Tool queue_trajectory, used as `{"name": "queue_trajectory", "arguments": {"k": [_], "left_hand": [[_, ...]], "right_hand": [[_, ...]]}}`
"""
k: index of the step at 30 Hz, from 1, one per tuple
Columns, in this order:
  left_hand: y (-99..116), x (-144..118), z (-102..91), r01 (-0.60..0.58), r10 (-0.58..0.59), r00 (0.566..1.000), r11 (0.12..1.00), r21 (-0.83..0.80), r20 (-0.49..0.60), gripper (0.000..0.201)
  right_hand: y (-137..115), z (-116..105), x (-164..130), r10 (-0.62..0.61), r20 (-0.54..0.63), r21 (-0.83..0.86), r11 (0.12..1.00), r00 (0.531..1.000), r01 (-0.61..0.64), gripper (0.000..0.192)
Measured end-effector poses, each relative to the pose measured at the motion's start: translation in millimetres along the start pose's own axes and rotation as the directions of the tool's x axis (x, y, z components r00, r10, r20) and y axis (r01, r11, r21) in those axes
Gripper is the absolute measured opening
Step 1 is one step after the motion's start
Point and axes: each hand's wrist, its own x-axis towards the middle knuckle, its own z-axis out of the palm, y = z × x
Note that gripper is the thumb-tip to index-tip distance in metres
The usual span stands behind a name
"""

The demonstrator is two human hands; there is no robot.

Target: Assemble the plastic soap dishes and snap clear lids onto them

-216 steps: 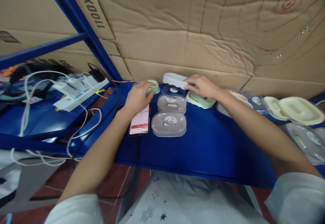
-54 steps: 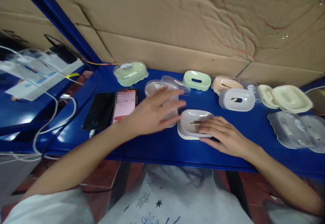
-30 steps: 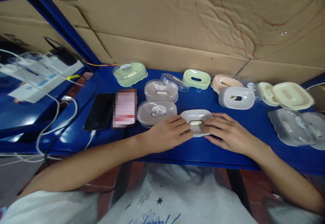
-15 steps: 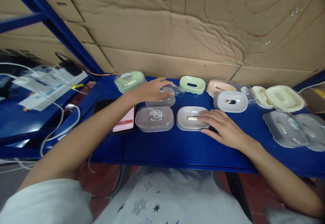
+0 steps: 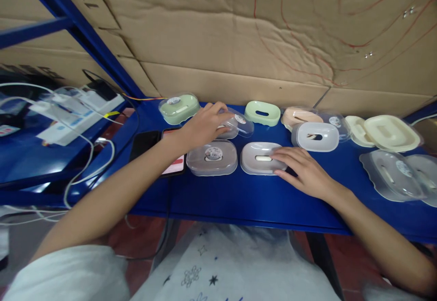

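The left hand (image 5: pixel 201 125) grips a clear oval lid (image 5: pixel 237 127), while the right hand (image 5: pixel 302 171) lies open against a smooth grey tray (image 5: pixel 259 157) on the blue worktop (image 5: pixel 239 196).

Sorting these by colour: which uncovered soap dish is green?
The green dish in the back row, between the clear lid at the left hand and the peach dish. The other green one, far left, has a lid on.

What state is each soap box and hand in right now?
Green soap box: clear lid on.
Grey soap box: clear lid on.
White soap box: no lid, right hand resting on it.
Clear lid: loose, tilted, in left hand grip.
Green tray: uncovered.
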Motion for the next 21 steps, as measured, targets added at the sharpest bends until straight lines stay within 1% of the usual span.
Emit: {"name": "queue_trajectory", "arguments": {"k": [2,5,7,9,10,12,13,14,16,18,19,21], "left_hand": [[1,-2,-0.4,0.045,-0.045,0.999,0.999,0.002,0.011,0.038],[2,-3,0.1,0.084,-0.082,0.996,0.994,-0.076,0.031,0.037],[6,-2,-1.3,0.086,-0.086,0.996,0.987,-0.135,0.005,0.036],[16,-3,-5.9,0.082,-0.098,0.992,0.980,-0.180,-0.079,0.035],[24,-3,-9.3,0.074,-0.103,0.985,0.977,-0.200,-0.138,0.034],[45,-6,-16.7,0.050,-0.106,0.963,0.974,-0.222,-0.247,0.033],[58,-7,-19.8,0.013,-0.081,0.953,0.974,-0.227,-0.292,0.033],[71,-9,-21.8,-0.015,-0.057,0.949,0.974,-0.225,-0.309,0.033],[96,-14,-21.5,-0.089,0.018,0.939,0.977,-0.192,-0.344,0.036],[113,-18,-15.1,-0.114,0.056,0.943,0.981,-0.159,-0.329,0.035],[118,-20,-10.2,-0.125,0.074,0.946,0.981,-0.146,-0.317,0.034],[122,-22,0.5,-0.137,0.093,0.950,0.982,-0.129,-0.299,0.032]], "right_hand": [[0,1,0,0.002,0.005,0.008,1.000,1.000,-0.002,0.040],[1,3,-1,0.023,0.013,0.006,1.000,1.000,-0.023,0.043],[2,4,-2,0.040,0.013,0.000,0.999,0.999,-0.040,0.047],[3,4,-3,0.058,-0.023,0.007,0.998,0.998,-0.058,0.059],[3,4,-3,0.070,-0.064,0.017,0.997,0.996,-0.069,0.066],[3,2,-3,0.093,-0.175,0.032,0.996,0.980,-0.089,0.082],[2,0,-3,0.099,-0.228,0.032,0.995,0.969,-0.094,0.088],[1,-2,-3,0.098,-0.263,0.027,0.995,0.960,-0.095,0.091],[-1,-7,-4,0.090,-0.270,0.026,0.996,0.959,-0.086,0.090],[-3,-10,-4,0.098,-0.221,0.058,0.994,0.970,-0.087,0.082],[-4,-11,-4,0.109,-0.195,0.081,0.992,0.975,-0.095,0.077],[-3,-11,-3,0.128,-0.157,0.119,0.987,0.979,-0.110,0.064]]}}
